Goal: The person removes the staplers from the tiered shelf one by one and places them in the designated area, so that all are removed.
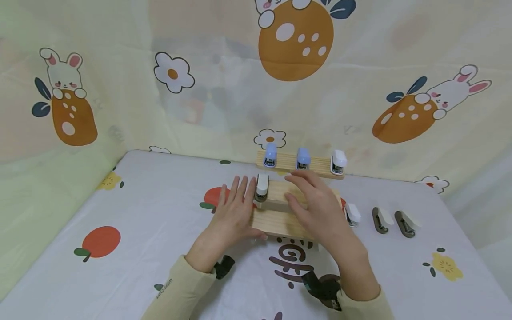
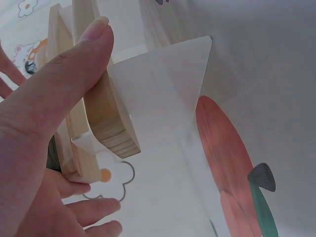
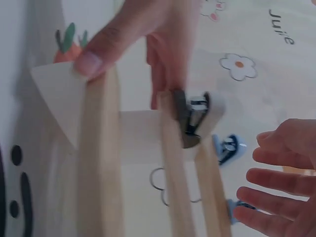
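My left hand [image 1: 233,217] lies along the left end of a two-tier wooden stand, fingers straight beside the upper board [image 1: 282,191], thumb at the lower board [image 1: 280,223]. In the left wrist view its thumb [image 2: 74,74] rests on a board's edge beside a white side panel [image 2: 158,79]. A small stapler, white on top and dark below [image 1: 262,186], sits at the upper board's left end, close to the left fingers. Above the stand's right part hovers my right hand [image 1: 322,213], fingers bent loosely with nothing held; the right wrist view shows its fingers [image 3: 276,182] spread apart.
Behind the stand, another wooden board [image 1: 286,161] bears two blue staplers [image 1: 270,155] [image 1: 303,158] and a white one [image 1: 338,161]. To the right lie a white stapler [image 1: 353,214] and two white-and-dark ones [image 1: 382,220] [image 1: 406,223]. A patterned cloth wall [image 1: 216,106] rises behind.
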A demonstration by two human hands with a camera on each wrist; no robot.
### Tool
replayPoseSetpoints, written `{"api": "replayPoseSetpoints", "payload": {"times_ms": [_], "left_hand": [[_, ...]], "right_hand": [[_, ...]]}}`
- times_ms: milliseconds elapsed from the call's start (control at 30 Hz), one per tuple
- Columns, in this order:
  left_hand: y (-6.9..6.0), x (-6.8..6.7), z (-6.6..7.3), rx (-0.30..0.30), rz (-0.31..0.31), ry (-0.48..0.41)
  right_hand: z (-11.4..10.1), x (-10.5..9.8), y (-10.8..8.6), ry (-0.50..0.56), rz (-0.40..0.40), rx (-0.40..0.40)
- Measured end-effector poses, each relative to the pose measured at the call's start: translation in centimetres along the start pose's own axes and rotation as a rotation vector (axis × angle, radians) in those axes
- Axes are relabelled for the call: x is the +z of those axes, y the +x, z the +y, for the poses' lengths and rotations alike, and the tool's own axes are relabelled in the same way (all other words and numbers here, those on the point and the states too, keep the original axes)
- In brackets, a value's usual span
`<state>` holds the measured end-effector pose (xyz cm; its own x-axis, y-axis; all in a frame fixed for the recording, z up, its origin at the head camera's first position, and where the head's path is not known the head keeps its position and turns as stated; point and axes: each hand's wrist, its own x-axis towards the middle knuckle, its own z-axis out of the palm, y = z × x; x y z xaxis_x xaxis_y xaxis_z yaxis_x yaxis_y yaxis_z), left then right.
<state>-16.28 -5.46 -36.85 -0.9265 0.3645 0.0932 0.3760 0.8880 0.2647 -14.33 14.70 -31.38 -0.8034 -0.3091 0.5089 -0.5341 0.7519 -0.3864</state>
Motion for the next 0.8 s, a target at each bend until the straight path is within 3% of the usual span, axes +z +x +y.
{"api": "replayPoseSetpoints", "payload": {"times_ms": [467, 800], "left_hand": [[-0.2, -0.2, -0.1, 0.006, -0.003, 0.028], [0.0, -0.1, 0.0, 0.004, -0.023, 0.029]], "right_hand": [[-1.0, 3.6, 0.8, 0.046, -0.043, -0.074], [-0.6, 4.9, 0.8, -0.016, -0.108, -0.072]]}}
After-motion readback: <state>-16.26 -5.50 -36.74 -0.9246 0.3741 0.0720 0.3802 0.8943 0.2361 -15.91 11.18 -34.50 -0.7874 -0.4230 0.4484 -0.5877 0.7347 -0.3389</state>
